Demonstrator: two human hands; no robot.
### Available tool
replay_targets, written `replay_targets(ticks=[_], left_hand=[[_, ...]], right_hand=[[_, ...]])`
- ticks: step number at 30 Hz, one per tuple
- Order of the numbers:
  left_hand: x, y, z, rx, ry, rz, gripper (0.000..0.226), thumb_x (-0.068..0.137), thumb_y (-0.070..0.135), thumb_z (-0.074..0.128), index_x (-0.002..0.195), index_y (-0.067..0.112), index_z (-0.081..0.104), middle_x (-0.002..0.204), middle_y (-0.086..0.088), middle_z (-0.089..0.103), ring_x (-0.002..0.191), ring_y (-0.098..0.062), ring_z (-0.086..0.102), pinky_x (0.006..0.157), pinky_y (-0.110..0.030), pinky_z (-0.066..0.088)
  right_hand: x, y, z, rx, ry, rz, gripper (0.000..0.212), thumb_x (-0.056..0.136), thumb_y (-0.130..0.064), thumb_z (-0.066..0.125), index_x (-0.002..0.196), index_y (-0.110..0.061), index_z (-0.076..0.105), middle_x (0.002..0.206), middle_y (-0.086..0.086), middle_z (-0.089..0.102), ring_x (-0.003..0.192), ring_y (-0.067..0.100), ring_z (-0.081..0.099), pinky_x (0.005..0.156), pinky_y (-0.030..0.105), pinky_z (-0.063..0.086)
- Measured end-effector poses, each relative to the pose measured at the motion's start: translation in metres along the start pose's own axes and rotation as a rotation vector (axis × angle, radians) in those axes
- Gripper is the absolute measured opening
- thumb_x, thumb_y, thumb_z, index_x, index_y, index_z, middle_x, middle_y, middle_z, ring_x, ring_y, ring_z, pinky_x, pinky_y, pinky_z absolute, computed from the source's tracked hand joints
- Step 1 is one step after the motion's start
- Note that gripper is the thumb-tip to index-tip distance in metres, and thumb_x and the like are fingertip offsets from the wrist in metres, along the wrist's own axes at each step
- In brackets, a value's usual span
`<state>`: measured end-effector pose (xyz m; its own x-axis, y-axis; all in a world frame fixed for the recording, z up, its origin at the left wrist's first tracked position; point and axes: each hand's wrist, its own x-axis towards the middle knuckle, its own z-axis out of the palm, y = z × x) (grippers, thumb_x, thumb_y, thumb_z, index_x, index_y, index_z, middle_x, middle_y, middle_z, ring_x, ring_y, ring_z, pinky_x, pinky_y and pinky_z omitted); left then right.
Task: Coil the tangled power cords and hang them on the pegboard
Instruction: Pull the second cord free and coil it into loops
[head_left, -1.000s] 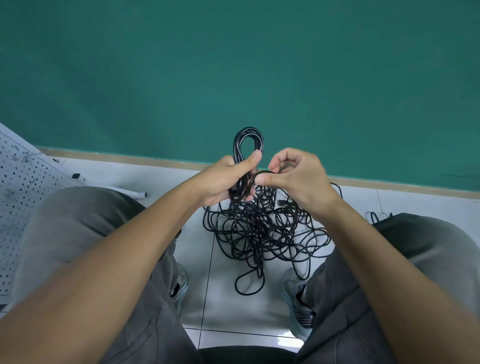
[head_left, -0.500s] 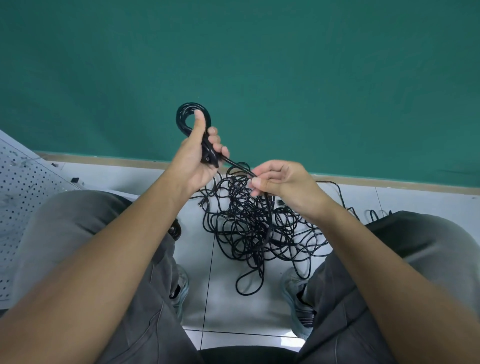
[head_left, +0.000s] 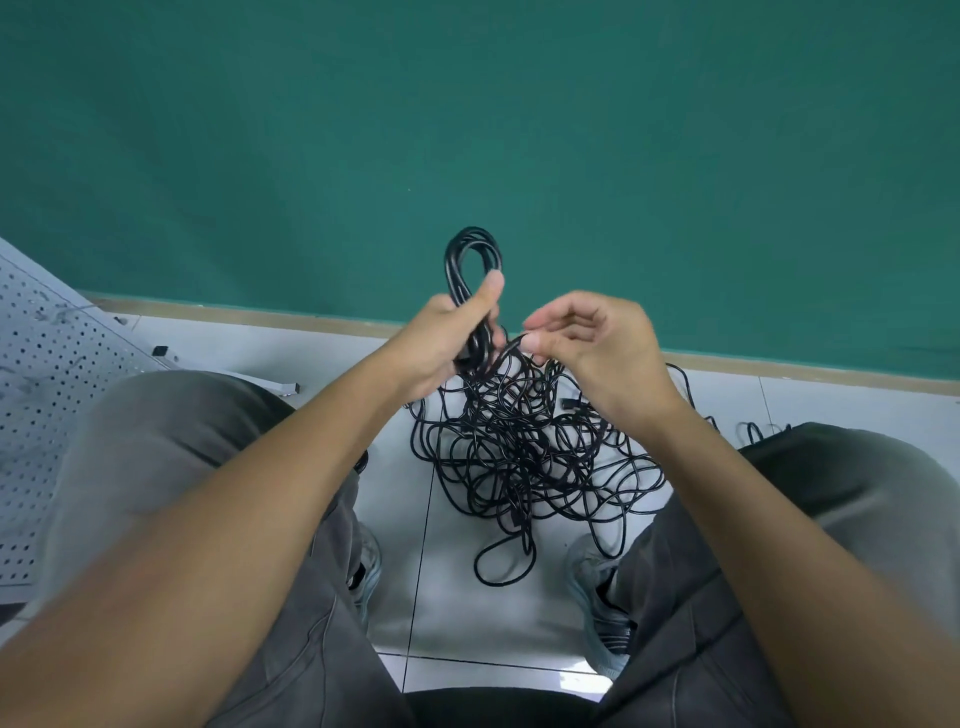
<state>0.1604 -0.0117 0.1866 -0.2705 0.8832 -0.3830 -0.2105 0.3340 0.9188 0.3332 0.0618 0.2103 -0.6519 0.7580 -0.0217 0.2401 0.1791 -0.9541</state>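
A tangle of black power cords (head_left: 524, 457) lies on the white tiled floor between my feet. My left hand (head_left: 447, 338) grips a small coil of black cord (head_left: 470, 260) whose loops stick up above the fist. Just to its right, my right hand (head_left: 587, 338) pinches a strand of cord that runs from the coil down into the tangle. The white pegboard (head_left: 47, 395) lies slanted at the far left, beyond my left knee.
A green wall (head_left: 519, 130) with a tan baseboard rises close ahead. My grey-trousered knees flank the tangle, with my shoes (head_left: 597, 613) on the tiles below it. A white bar (head_left: 260, 382) lies on the floor near the pegboard. More cord loops (head_left: 753, 431) show beside my right knee.
My left hand, which had lifted the coil up and to the left, has come back down to the middle. My right hand has moved up beside it, still pinching the strand.
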Motion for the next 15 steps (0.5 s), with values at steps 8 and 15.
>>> replay_targets(ticks=[8, 15], left_hand=[[-0.014, 0.005, 0.013, 0.098, -0.263, -0.073, 0.054, 0.089, 0.063, 0.047, 0.081, 0.012, 0.06, 0.07, -0.004, 0.065, 0.062, -0.017, 0.062, 0.061, -0.023, 0.052], [-0.015, 0.008, 0.012, 0.003, -0.338, -0.139, 0.034, 0.091, 0.047, 0.061, 0.081, 0.016, 0.053, 0.064, 0.001, 0.055, 0.054, -0.013, 0.052, 0.05, -0.02, 0.045]], right_hand=[[0.002, 0.002, -0.002, -0.146, 0.152, 0.039, 0.036, 0.068, -0.028, 0.094, 0.081, -0.011, 0.065, 0.077, 0.005, 0.071, 0.066, 0.025, 0.068, 0.071, 0.037, 0.061], [0.003, 0.005, -0.003, -0.05, 0.034, 0.037, 0.024, 0.089, -0.004, 0.077, 0.088, -0.015, 0.056, 0.086, 0.01, 0.067, 0.073, 0.021, 0.069, 0.086, 0.037, 0.061]])
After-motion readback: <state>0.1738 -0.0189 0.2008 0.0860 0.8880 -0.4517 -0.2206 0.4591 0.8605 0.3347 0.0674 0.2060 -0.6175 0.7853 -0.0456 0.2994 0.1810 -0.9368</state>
